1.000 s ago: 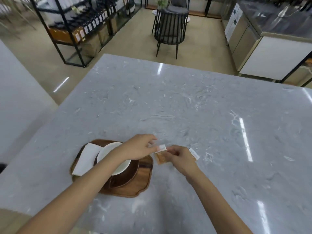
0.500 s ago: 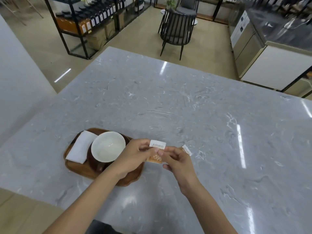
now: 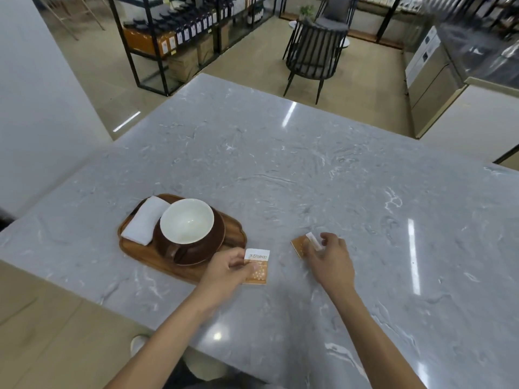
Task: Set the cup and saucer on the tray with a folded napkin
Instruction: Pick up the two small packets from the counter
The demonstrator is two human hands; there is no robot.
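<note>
A wooden tray (image 3: 227, 231) lies on the marble counter at the left. On it stands a cup (image 3: 186, 224), white inside and brown outside, on a brown saucer (image 3: 219, 234). A folded white napkin (image 3: 144, 220) rests on the tray's left side, touching the saucer. My left hand (image 3: 227, 272) pinches an orange and white sugar packet (image 3: 257, 266) just right of the tray's near corner. My right hand (image 3: 328, 258) holds a second orange sugar packet (image 3: 299, 245) low over the counter, farther right.
The grey marble counter (image 3: 309, 169) stretches far back and to the right. Its near edge runs diagonally at the lower left. Beyond it are a black chair (image 3: 314, 54), a black shelf rack (image 3: 179, 29) and cabinets (image 3: 432, 74) at the right.
My hands, close together over one spot before, have drawn apart. Each now has its own packet; the left one is beside the tray, the right one farther right.
</note>
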